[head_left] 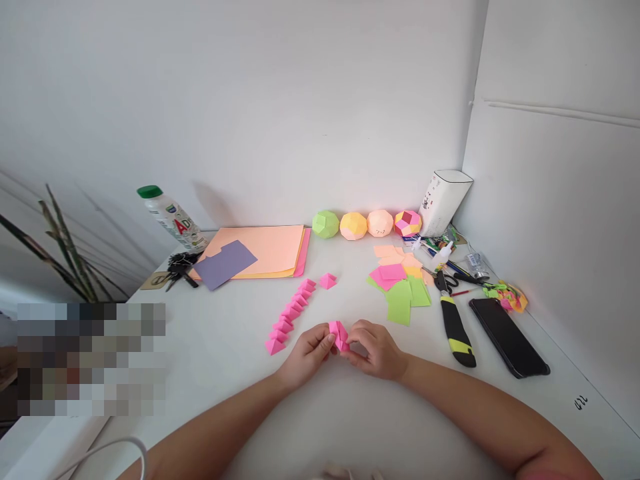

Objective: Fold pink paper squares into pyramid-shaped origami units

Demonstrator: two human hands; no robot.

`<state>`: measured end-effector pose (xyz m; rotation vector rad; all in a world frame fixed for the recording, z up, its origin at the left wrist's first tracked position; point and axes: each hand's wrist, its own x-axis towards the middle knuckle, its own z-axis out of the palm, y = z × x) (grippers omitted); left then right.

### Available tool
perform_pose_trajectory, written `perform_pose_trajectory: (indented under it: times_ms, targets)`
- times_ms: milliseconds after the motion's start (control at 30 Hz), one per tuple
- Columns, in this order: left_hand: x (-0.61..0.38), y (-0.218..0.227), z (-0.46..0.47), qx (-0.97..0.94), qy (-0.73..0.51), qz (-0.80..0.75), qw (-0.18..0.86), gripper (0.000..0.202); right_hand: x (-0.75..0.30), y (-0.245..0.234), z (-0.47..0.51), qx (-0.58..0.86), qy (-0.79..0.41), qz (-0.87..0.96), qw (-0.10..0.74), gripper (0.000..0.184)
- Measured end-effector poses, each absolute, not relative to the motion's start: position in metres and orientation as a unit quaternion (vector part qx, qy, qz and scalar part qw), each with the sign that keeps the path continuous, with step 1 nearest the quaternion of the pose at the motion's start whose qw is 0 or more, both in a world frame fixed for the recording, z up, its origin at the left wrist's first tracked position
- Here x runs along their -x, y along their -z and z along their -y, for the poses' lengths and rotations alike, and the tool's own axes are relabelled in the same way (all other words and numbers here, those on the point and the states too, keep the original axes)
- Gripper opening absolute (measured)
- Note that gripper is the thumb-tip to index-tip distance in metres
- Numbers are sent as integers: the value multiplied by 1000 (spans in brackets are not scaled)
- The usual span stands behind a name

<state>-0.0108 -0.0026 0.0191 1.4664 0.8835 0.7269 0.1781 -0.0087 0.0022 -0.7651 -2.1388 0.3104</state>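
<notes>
Between my two hands is a small folded pink paper piece [339,335], with crease lines and slanting faces. My left hand [311,352] pinches its left side between thumb and fingers. On the other side, my right hand [376,348] grips its right edge with bent fingers; the fingertips there are partly hidden. Just beyond my left hand, a slanting row of pink folded paper units [291,312] lies on the white table [225,373]. One more pink folded unit [328,281] sits apart from the row, to its right.
Several paper balls [353,226] line the back wall. Coloured paper sheets [265,247] and a leaning bottle [173,220] are at the back left. To the right lie cut paper pieces [400,300], a utility knife [456,330], scissors [445,283], a phone [509,337] and a white box [446,203].
</notes>
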Motion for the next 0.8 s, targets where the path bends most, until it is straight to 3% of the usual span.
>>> perform_pose_trajectory:
  times_ms: [800]
  targets:
    - [12,-18,2,-629,-314,-386,597,40,-179,-7,9,301,-153,841,423,5]
